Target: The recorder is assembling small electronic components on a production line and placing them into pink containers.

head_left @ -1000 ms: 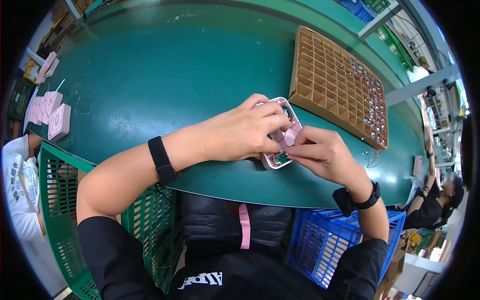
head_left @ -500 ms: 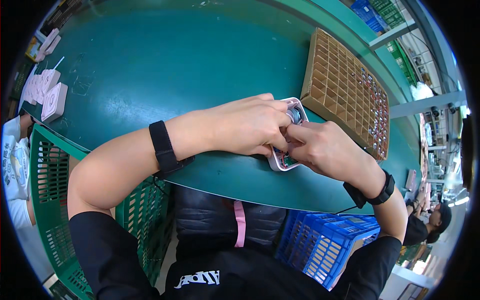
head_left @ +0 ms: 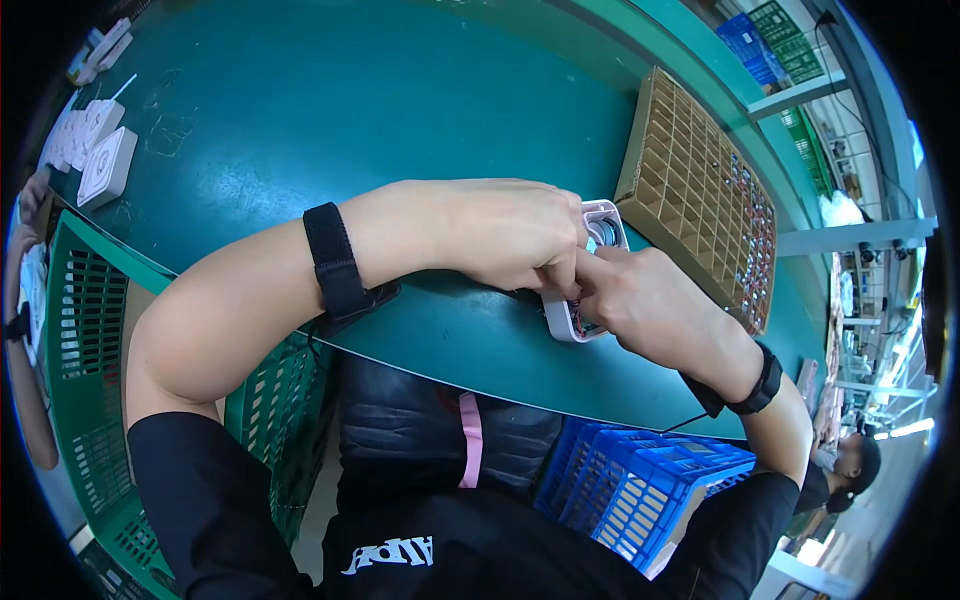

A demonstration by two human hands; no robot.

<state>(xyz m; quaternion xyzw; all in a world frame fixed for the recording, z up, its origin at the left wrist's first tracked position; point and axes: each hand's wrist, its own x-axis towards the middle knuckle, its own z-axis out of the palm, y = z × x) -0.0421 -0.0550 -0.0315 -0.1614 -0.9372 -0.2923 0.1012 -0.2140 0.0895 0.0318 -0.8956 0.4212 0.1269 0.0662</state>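
A small white plastic housing (head_left: 562, 322) rests on the green tabletop, its open side up. A round silvery part (head_left: 606, 234) sits at its far end, and a few thin wires show near its close end. My left hand (head_left: 520, 235) is closed over the housing's left side, fingers bent down into it and mostly hidden. From the right, my right hand (head_left: 645, 300) reaches in with thumb and forefinger pinched together. Both sets of fingertips meet over the middle of the housing; whatever is between them is too small or covered to make out.
A cardboard tray with dividers (head_left: 690, 165) lies at the right, small parts filling its far-right cells. Several white housings (head_left: 108, 168) stand at the left edge. Below the table are a green crate (head_left: 95, 330) and a blue crate (head_left: 640, 490). A person (head_left: 850, 465) is at far right.
My left hand has rolled over, its fingers tucked further down. My right hand stays pinched inside the housing. The whole view has shifted slightly.
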